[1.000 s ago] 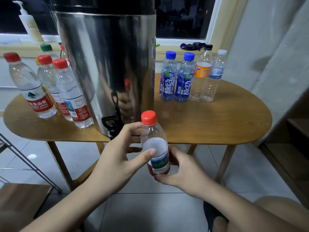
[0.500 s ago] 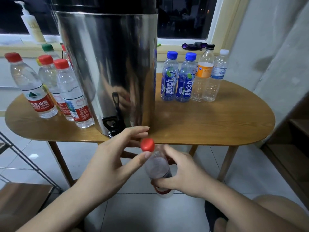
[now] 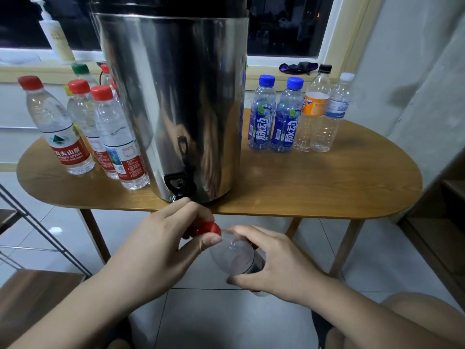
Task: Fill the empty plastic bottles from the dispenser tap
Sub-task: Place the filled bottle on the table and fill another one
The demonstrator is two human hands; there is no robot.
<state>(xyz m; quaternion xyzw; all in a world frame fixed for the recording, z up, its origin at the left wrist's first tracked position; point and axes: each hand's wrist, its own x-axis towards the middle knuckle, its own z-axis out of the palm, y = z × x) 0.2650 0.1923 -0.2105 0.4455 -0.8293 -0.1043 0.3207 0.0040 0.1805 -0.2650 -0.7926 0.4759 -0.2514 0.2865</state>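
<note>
Left grip pinches the red cap of the small bottle, thumb and fingers curled round it. Right grip wraps the bottle body. Bottle tilted, cap toward left grip, below the table edge. Dispenser tap just above left grip.

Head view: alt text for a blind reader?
Two hands hold a clear bottle tilted below the table edge: the right hand grips its body, the left hand pinches its red cap. Behind, a steel dispenser with a black tap stands on the table, capped bottles on both sides.
</note>
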